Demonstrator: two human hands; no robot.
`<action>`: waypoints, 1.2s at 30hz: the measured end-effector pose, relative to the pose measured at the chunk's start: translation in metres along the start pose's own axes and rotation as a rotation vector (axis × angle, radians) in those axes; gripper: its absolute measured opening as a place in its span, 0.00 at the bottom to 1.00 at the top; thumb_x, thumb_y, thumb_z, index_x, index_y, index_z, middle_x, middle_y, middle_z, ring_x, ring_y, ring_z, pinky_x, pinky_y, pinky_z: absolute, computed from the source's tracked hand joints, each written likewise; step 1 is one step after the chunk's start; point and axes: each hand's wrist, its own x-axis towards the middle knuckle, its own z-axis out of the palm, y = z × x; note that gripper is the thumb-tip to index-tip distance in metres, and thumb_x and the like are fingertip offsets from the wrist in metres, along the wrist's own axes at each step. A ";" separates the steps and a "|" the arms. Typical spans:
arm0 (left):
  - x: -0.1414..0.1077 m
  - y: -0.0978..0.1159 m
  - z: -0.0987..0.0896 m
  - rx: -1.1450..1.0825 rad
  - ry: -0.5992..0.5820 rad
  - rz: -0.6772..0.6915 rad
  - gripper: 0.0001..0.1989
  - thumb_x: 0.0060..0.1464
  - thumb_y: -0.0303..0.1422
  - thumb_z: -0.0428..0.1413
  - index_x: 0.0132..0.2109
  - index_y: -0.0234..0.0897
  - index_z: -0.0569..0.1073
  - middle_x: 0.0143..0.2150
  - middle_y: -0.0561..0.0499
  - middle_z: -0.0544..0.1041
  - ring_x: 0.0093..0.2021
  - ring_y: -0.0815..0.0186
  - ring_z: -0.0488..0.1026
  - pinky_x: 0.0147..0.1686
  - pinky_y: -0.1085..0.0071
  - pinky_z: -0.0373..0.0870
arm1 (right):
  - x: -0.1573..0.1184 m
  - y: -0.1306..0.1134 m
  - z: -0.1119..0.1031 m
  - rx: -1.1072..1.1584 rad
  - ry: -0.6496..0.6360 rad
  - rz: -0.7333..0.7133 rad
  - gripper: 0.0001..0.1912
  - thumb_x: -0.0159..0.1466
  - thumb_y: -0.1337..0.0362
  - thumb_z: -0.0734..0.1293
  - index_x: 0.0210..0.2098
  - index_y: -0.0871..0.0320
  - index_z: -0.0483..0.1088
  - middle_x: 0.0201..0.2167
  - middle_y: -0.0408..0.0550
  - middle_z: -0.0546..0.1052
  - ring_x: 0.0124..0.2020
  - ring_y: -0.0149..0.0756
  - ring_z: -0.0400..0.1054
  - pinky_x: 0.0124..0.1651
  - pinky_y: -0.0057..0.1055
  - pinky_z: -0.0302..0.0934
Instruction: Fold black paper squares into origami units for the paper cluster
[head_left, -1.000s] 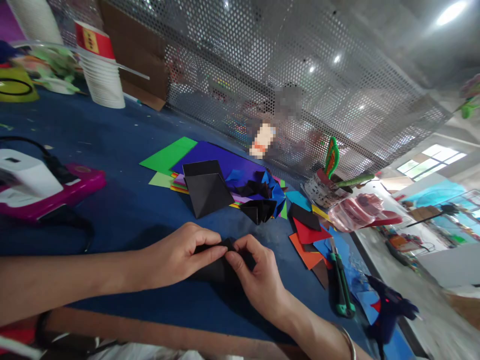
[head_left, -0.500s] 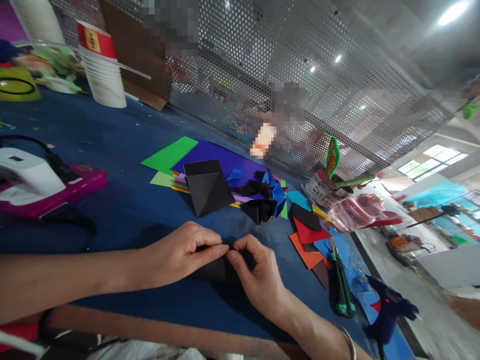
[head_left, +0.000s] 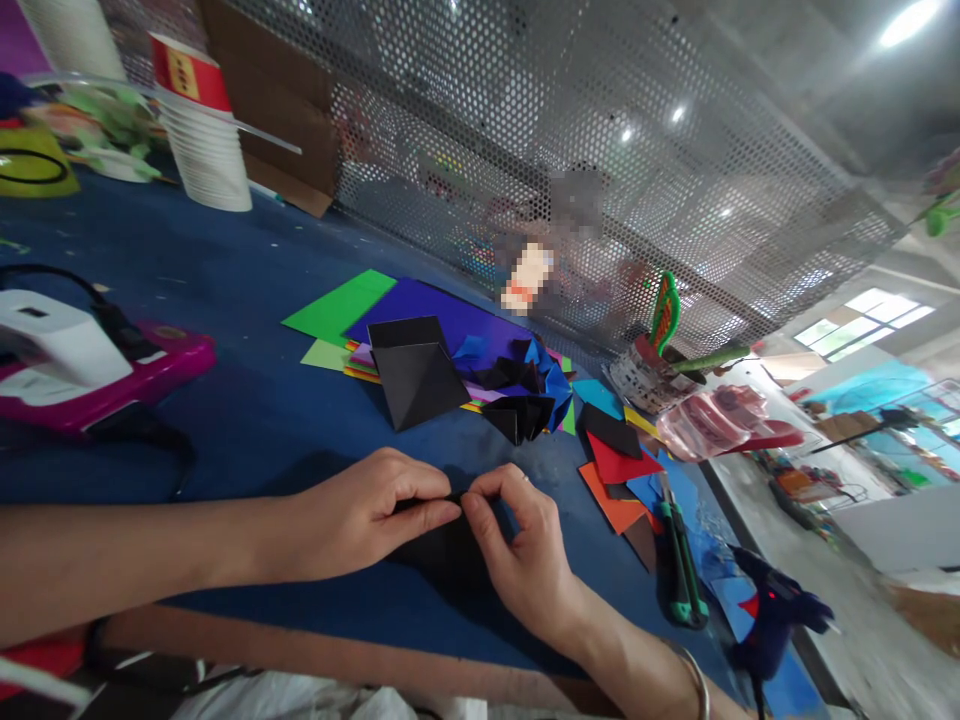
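A sheet of black paper [head_left: 446, 555] lies low over the blue table, dark and partly covered by my fingers. Pinching its upper edge from the left is my left hand [head_left: 386, 510], thumb and forefinger pressed together. My right hand [head_left: 521, 545] pinches the same edge, fingertips almost touching those of the left. Just beyond them a folded black paper [head_left: 416, 375] rests on a stack with a purple sheet [head_left: 427, 305]. Beside it stand folded black paper pieces [head_left: 517, 415] and a folded blue piece [head_left: 555, 385].
On the right lie colored paper pieces [head_left: 619, 455], a green-black utility knife [head_left: 681, 565] and a blue glue gun [head_left: 780, 610]. A pink power strip with a white charger [head_left: 64, 350] sits at left. Paper cups [head_left: 202, 140] stand before the perforated metal screen [head_left: 480, 120].
My right hand has shifted very slightly right along the black paper's edge. Both hands keep their pinch; the other things on the table stay in place.
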 end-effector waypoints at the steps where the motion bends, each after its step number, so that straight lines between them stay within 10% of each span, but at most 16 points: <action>1: 0.000 0.000 0.000 0.005 0.002 0.004 0.23 0.75 0.38 0.50 0.28 0.40 0.61 0.25 0.57 0.64 0.26 0.69 0.62 0.28 0.69 0.55 | 0.000 0.000 0.000 -0.010 0.008 -0.012 0.11 0.76 0.65 0.66 0.36 0.54 0.73 0.30 0.44 0.80 0.32 0.34 0.74 0.37 0.29 0.68; 30: -0.002 0.003 0.001 0.008 0.040 0.016 0.18 0.69 0.32 0.53 0.27 0.40 0.66 0.24 0.57 0.68 0.25 0.68 0.66 0.27 0.70 0.57 | -0.005 -0.003 0.002 0.048 -0.013 0.079 0.10 0.76 0.61 0.67 0.37 0.53 0.72 0.30 0.42 0.80 0.30 0.33 0.74 0.36 0.28 0.70; 36: 0.001 0.003 -0.002 -0.007 0.079 -0.188 0.19 0.68 0.43 0.56 0.30 0.39 0.74 0.23 0.58 0.69 0.24 0.69 0.63 0.25 0.72 0.56 | -0.003 0.001 0.002 0.010 0.138 0.030 0.06 0.76 0.66 0.64 0.40 0.52 0.67 0.30 0.41 0.79 0.28 0.32 0.74 0.31 0.26 0.66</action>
